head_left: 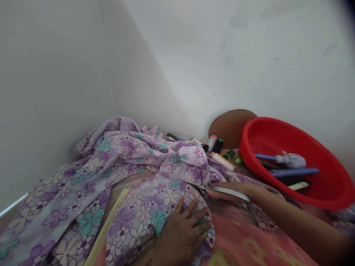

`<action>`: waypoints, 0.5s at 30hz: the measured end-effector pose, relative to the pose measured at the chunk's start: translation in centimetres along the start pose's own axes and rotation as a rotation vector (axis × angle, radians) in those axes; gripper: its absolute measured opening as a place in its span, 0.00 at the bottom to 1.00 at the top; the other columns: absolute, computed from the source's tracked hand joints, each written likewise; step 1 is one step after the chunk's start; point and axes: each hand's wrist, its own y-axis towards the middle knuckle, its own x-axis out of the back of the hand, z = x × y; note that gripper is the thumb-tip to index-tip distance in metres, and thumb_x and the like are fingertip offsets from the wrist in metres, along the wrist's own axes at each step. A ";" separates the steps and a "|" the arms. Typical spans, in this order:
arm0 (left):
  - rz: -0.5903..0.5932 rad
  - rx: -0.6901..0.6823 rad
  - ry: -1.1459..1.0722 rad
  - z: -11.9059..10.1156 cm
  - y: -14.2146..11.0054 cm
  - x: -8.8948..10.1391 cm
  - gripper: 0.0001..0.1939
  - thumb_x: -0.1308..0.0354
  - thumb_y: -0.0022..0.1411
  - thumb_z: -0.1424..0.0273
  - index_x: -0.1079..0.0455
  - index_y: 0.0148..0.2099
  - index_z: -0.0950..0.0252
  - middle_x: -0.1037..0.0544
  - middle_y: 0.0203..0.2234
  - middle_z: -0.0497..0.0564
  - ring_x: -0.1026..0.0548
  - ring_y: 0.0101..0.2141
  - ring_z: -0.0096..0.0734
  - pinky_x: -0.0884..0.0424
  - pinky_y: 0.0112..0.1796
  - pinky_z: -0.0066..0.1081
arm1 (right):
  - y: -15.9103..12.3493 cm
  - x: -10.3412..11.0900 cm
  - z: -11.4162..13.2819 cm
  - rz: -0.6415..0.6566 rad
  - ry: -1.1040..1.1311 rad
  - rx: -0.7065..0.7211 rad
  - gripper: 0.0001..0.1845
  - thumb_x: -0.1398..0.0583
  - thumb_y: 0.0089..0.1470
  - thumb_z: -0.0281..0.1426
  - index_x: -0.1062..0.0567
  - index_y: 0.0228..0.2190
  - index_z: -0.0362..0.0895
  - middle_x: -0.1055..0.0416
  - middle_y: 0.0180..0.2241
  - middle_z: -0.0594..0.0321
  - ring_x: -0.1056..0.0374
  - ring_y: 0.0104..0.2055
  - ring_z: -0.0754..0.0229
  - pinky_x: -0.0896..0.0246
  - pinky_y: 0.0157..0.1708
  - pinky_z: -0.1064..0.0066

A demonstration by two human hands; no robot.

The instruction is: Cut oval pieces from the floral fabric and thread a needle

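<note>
Purple floral cloth [130, 221] spread partly over pink sheet [238, 236], directly in front; lying under left hand [185, 227], palm down, fingers splayed. Scissors [231, 191] gripped in right hand [242, 186], blades at cloth's far edge. Thread spools [213, 142] beyond, red basin [327, 201] at right.

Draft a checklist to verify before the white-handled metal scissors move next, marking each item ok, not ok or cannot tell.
1. Scissors held: ok. The right hand grips the scissors by the handle.
2. Fabric steadied: ok. The left hand lies flat, fingers spread, on the lilac flower-print fabric.
3. Left fingers clear of the blades: ok. A gap shows between them.
4. Loose folds clear of the blades: not ok. Bunched fabric lies close beside them.
5. Blades open or closed: cannot tell. Too small to make out.
6. Thread out of the way: ok. The white, pink-topped spool stands beyond, apart from the blades.
</note>
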 end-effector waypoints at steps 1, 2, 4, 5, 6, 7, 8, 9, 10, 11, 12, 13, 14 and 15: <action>-0.002 -0.001 0.000 0.0 0.0 0.0 0.20 0.61 0.61 0.64 0.51 0.56 0.49 0.45 0.55 0.38 0.55 0.56 0.35 0.60 0.53 0.43 | 0.1 0.1 0.2 0.026 -0.011 -0.011 0.27 0.59 0.47 0.52 0.39 0.28 0.41 0.43 0.18 0.66 0.47 0.18 0.70 0.51 0.17 0.79; -0.004 -0.001 -0.003 0.0 0.0 0.0 0.20 0.61 0.61 0.64 0.51 0.56 0.49 0.45 0.55 0.38 0.54 0.56 0.35 0.59 0.53 0.43 | 0.1 0.2 0.3 0.040 -0.024 -0.024 0.27 0.58 0.48 0.52 0.39 0.27 0.40 0.43 0.18 0.66 0.46 0.18 0.70 0.50 0.16 0.79; -0.002 0.000 -0.012 0.0 0.1 0.1 0.20 0.60 0.61 0.64 0.51 0.56 0.50 0.45 0.55 0.39 0.54 0.56 0.35 0.59 0.53 0.43 | 0.3 0.2 0.4 0.024 -0.048 -0.040 0.27 0.58 0.48 0.52 0.38 0.28 0.40 0.43 0.19 0.66 0.46 0.18 0.70 0.50 0.16 0.80; 0.005 0.000 -0.019 0.0 0.1 0.1 0.20 0.60 0.61 0.65 0.51 0.56 0.50 0.45 0.55 0.39 0.54 0.56 0.35 0.60 0.53 0.43 | 0.4 0.1 0.3 0.005 -0.053 -0.045 0.28 0.58 0.47 0.52 0.38 0.29 0.40 0.43 0.19 0.66 0.46 0.18 0.71 0.51 0.15 0.80; 0.010 0.000 -0.027 0.0 0.1 0.2 0.20 0.60 0.61 0.65 0.51 0.56 0.50 0.45 0.55 0.39 0.53 0.55 0.36 0.60 0.53 0.44 | 0.4 0.1 0.1 -0.018 -0.056 -0.045 0.29 0.58 0.47 0.53 0.37 0.29 0.40 0.42 0.19 0.65 0.47 0.18 0.71 0.51 0.15 0.80; 0.013 0.000 -0.034 0.0 0.1 0.2 0.20 0.60 0.61 0.65 0.51 0.56 0.50 0.44 0.55 0.39 0.53 0.55 0.36 0.60 0.53 0.44 | 0.5 0.0 -0.1 -0.039 -0.056 -0.044 0.30 0.58 0.46 0.54 0.37 0.30 0.40 0.42 0.19 0.65 0.47 0.17 0.71 0.51 0.14 0.80; 0.020 0.001 -0.041 0.0 0.1 0.3 0.20 0.61 0.61 0.65 0.51 0.56 0.50 0.44 0.55 0.39 0.53 0.55 0.36 0.60 0.53 0.44 | 0.6 -0.1 -0.4 -0.053 -0.056 -0.042 0.31 0.58 0.46 0.54 0.37 0.30 0.40 0.42 0.19 0.65 0.47 0.17 0.71 0.52 0.14 0.80; 0.029 0.001 -0.046 0.0 0.1 0.3 0.20 0.61 0.61 0.65 0.51 0.56 0.50 0.45 0.55 0.39 0.54 0.56 0.35 0.60 0.53 0.44 | 0.6 -0.2 -0.6 -0.060 -0.057 -0.037 0.31 0.58 0.45 0.55 0.37 0.30 0.40 0.43 0.19 0.65 0.47 0.17 0.71 0.52 0.13 0.80; 0.034 -0.001 -0.051 0.0 0.1 0.4 0.19 0.61 0.61 0.65 0.51 0.56 0.50 0.45 0.55 0.39 0.54 0.56 0.35 0.60 0.53 0.44 | 0.7 -0.2 -0.9 -0.061 -0.060 -0.031 0.31 0.58 0.45 0.55 0.36 0.30 0.40 0.43 0.18 0.65 0.48 0.16 0.71 0.53 0.13 0.80; 0.038 -0.003 -0.053 -0.1 0.1 0.4 0.19 0.62 0.61 0.65 0.50 0.55 0.50 0.45 0.55 0.38 0.55 0.56 0.35 0.60 0.53 0.44 | 0.7 -0.2 -1.1 -0.054 -0.064 -0.024 0.31 0.57 0.44 0.55 0.36 0.29 0.40 0.42 0.18 0.65 0.48 0.16 0.70 0.53 0.13 0.80; 0.043 -0.001 -0.053 -0.1 0.1 0.5 0.19 0.62 0.61 0.65 0.50 0.55 0.50 0.45 0.55 0.38 0.55 0.56 0.35 0.60 0.53 0.44 | 0.7 -0.2 -1.3 -0.049 -0.066 -0.017 0.31 0.57 0.44 0.55 0.36 0.28 0.40 0.42 0.18 0.65 0.48 0.16 0.70 0.53 0.13 0.79; 0.043 0.002 -0.053 -0.1 0.1 0.5 0.19 0.62 0.61 0.65 0.50 0.55 0.49 0.45 0.55 0.37 0.55 0.56 0.35 0.60 0.53 0.43 | 0.8 -0.1 -1.5 -0.051 -0.068 -0.014 0.31 0.57 0.44 0.55 0.36 0.27 0.40 0.42 0.18 0.65 0.47 0.16 0.70 0.53 0.13 0.79; 0.040 0.006 -0.053 -0.2 0.0 0.6 0.19 0.62 0.61 0.65 0.50 0.55 0.49 0.45 0.54 0.37 0.54 0.56 0.35 0.59 0.53 0.43 | 0.8 -0.1 -1.7 -0.059 -0.069 -0.013 0.31 0.56 0.44 0.55 0.35 0.26 0.40 0.42 0.18 0.64 0.47 0.16 0.70 0.53 0.13 0.79; 0.037 0.011 -0.053 -0.2 0.0 0.6 0.19 0.61 0.61 0.65 0.50 0.55 0.49 0.44 0.54 0.37 0.54 0.56 0.35 0.59 0.53 0.43 | 0.9 -0.1 -1.8 -0.075 -0.058 -0.015 0.30 0.56 0.44 0.55 0.35 0.26 0.39 0.42 0.17 0.64 0.47 0.16 0.70 0.53 0.13 0.79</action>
